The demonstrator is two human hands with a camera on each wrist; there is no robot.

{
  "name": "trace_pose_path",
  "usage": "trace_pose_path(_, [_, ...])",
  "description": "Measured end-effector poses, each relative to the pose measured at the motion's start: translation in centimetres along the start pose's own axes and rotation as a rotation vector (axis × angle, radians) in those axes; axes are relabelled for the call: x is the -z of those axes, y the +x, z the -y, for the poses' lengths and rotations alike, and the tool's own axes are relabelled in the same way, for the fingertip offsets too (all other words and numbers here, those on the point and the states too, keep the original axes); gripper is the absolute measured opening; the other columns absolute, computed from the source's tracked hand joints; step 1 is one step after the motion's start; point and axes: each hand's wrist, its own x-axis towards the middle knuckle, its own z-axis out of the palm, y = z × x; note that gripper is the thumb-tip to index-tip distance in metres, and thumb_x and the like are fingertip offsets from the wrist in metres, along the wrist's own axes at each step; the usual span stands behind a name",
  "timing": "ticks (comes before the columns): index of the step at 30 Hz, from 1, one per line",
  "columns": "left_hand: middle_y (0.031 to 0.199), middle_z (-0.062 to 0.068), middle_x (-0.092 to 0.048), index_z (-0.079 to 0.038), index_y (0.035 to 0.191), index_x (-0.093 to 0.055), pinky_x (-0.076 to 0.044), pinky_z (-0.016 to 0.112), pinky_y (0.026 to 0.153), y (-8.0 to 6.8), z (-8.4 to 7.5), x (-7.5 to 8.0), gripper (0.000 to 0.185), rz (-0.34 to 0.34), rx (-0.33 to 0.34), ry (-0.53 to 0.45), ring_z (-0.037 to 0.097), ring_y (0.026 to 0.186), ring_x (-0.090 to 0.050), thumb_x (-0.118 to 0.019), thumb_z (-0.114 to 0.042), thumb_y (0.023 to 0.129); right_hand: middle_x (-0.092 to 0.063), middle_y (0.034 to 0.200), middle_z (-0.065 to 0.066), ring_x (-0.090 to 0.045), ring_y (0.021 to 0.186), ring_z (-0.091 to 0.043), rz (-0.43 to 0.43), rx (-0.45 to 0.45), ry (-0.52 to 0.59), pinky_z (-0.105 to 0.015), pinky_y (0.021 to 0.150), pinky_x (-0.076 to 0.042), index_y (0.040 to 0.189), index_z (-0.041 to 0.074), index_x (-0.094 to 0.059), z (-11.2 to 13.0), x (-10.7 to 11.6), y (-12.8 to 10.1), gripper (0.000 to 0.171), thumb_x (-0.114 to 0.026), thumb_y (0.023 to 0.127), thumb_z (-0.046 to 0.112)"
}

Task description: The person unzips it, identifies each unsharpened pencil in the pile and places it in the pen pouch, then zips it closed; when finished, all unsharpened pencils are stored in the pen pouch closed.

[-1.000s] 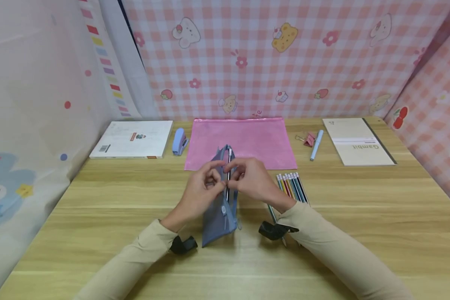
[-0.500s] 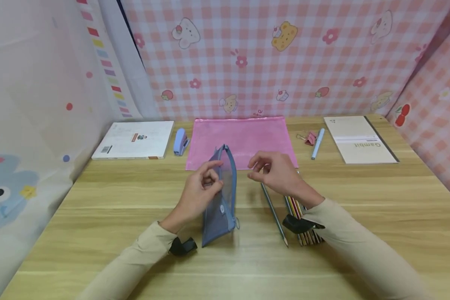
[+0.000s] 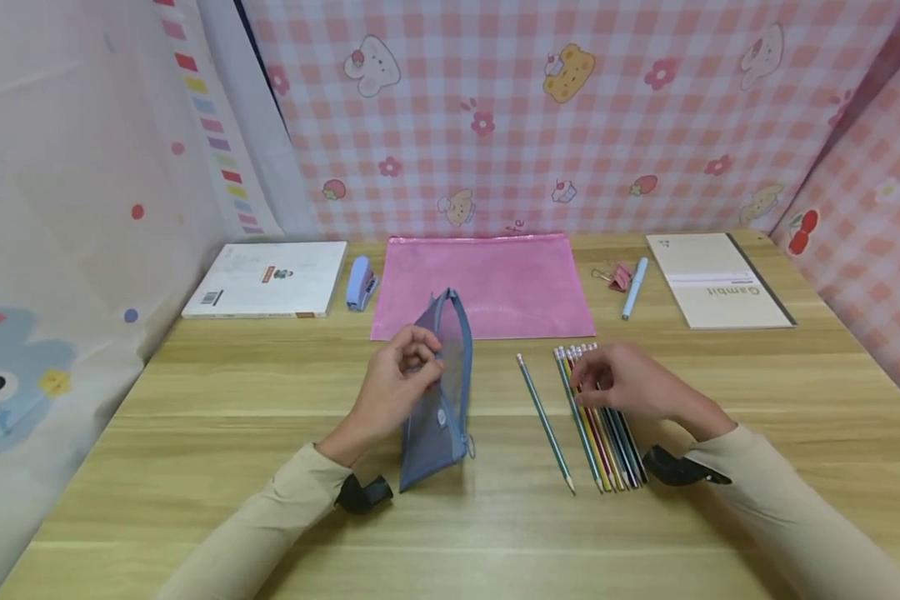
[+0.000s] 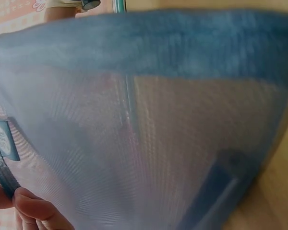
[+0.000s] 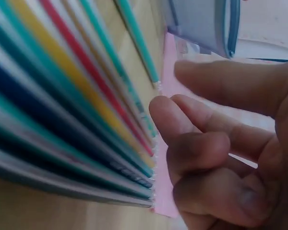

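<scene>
A blue-grey mesh pencil case (image 3: 429,437) stands tilted on the table with its zip side gaping. My left hand (image 3: 393,383) pinches one edge of the opening between thumb and fingers (image 4: 38,209). Through the mesh, a dark long shape (image 4: 209,191) shows low inside the case. My right hand (image 3: 630,382) is over a row of pencils (image 3: 598,450), thumb and fingers bent but apart, with nothing between them in the right wrist view. One green pencil (image 3: 545,423) lies by itself between the case and the row.
Behind the case lies a pink zip pouch (image 3: 525,283). A lilac stapler (image 3: 360,283) and a white book (image 3: 266,279) are back left. Toward the back right are a pink binder clip (image 3: 619,277), a light blue pen (image 3: 634,288) and a notebook (image 3: 720,283).
The dark pencil at the case's mouth dropped from sight as my right hand let go. That hand then moved right, over the pencil row. My left hand stays on the case.
</scene>
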Motion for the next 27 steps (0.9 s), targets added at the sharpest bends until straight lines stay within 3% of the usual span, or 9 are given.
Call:
trace_pose_path(8, [0.08, 0.006, -0.057, 0.006, 0.107, -0.056, -0.049, 0.021, 0.058, 0.0, 0.3, -0.1, 0.018, -0.02, -0.005, -0.014, 0.008, 0.065, -0.055, -0.056, 0.003, 0.089, -0.064, 0.075, 0.002, -0.055, 0.069, -0.007, 0.009, 0.016, -0.109, -0.021, 0.062, -0.048, 0.084, 0.009, -0.069, 0.0, -1.2, 0.4, 0.009, -0.076, 0.083, 0.002])
trace_pose_path(17, [0.08, 0.005, -0.057, 0.005, 0.106, -0.057, -0.05, 0.02, 0.058, 0.0, 0.3, -0.2, 0.017, -0.023, -0.011, -0.018, 0.007, 0.065, -0.054, -0.057, 0.004, 0.089, -0.064, 0.068, 0.002, -0.054, 0.063, -0.007, 0.007, 0.01, -0.244, -0.024, 0.058, -0.046, 0.084, 0.011, -0.068, 1.6, -2.2, 1.4, 0.012, -0.077, 0.079, 0.005])
trace_pose_path(27, [0.08, 0.005, -0.057, 0.004, 0.106, -0.058, -0.048, 0.019, 0.059, 0.0, 0.2, -0.3, 0.017, -0.02, -0.012, -0.022, 0.007, 0.065, -0.055, -0.057, 0.004, 0.089, -0.066, 0.078, -0.005, -0.058, 0.067, -0.013, -0.002, -0.135, -0.221, -0.026, 0.061, -0.046, 0.091, 0.009, -0.072, 2.4, -2.3, 1.9, 0.019, -0.079, 0.075, 0.004])
